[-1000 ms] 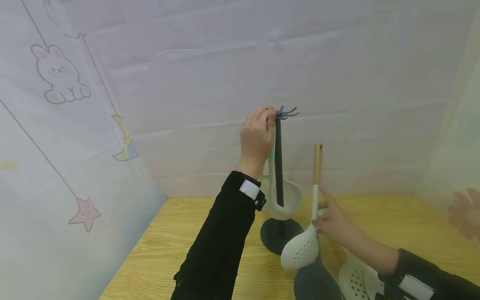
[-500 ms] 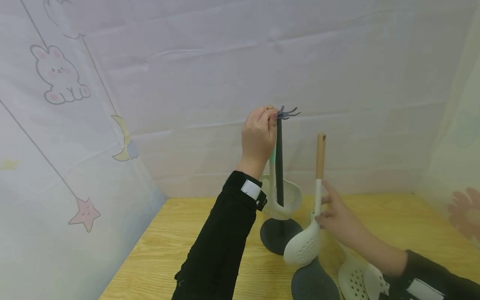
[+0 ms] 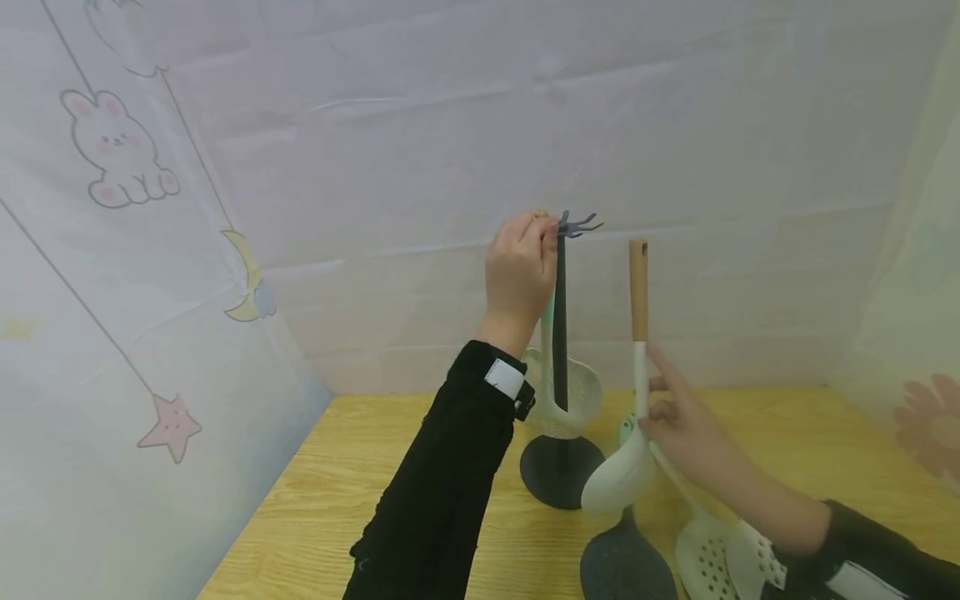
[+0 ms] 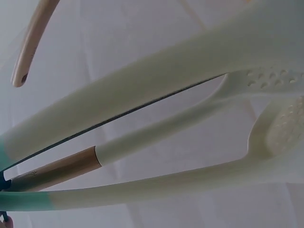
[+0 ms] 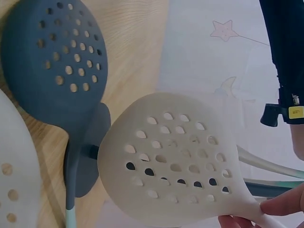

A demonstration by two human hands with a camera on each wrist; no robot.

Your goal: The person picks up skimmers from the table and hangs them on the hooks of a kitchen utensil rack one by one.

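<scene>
The skimmer (image 3: 628, 417) was cream-white, with a round bowl pierced by rows of small holes, a white neck and a pale wooden handle end with a hanging hole. It stood nearly upright in the air, bowl down and wooden end up, just right of the rack (image 3: 559, 367). The right hand (image 3: 678, 425) gripped it low on the white neck, fingers curled round it just above the bowl, so most of the handle rose free above the grip.

The left hand (image 3: 517, 271) pinched the top of the rack, beside its small dark hooks, with a utensil handle caught in the grip; a cream ladle (image 3: 566, 392) with a mint-green handle hung against the post. The rack was a dark post on a round dark base standing on the desk (image 3: 337, 492).

Below the skimmer's bowl, a dark blue skimmer (image 3: 626, 567) and two more white perforated utensils (image 3: 708, 554) lay on the desk, near its front right. Printed fabric walls closed in the desk at the back and both sides. Bare wood lay open to the left of the rack, and free air stood between the wooden handle end and the hooks.
</scene>
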